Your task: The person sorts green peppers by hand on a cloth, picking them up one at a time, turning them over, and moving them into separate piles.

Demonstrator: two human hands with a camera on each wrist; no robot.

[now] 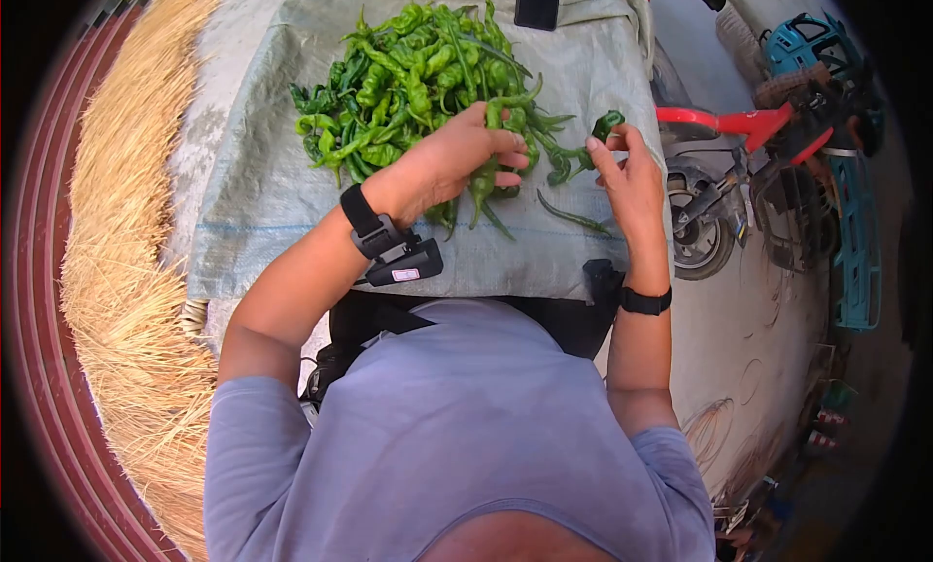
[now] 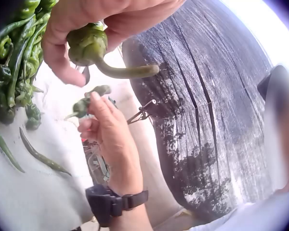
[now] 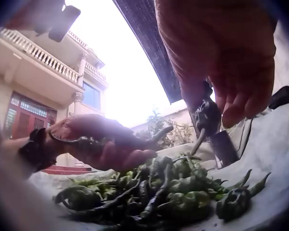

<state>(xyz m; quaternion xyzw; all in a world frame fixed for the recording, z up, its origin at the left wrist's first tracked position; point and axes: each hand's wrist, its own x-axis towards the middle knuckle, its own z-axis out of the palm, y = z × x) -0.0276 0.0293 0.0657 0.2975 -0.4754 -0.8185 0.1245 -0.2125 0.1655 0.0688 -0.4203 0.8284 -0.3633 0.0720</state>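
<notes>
My left hand [image 1: 465,154] holds a long, light green pepper [image 1: 494,124] at the right side of a pile of green peppers [image 1: 403,86]. Its thick stem [image 2: 130,72] points out from between the fingers in the left wrist view. To the right, my right hand [image 1: 632,178] pinches a darker, crumpled green pepper [image 1: 607,124] between thumb and fingers. This pepper [image 3: 208,118] hangs stem down over the pile in the right wrist view. A thin, single pepper [image 1: 573,212] lies on the woven sack sheet [image 1: 262,193] between the hands.
A black phone [image 1: 537,3] lies at the sheet's far edge. Right of the sheet stands a red-framed bike [image 1: 719,124] with a teal helmet-like basket [image 1: 807,45] near it. Bundled straw [image 1: 136,241] runs along the left.
</notes>
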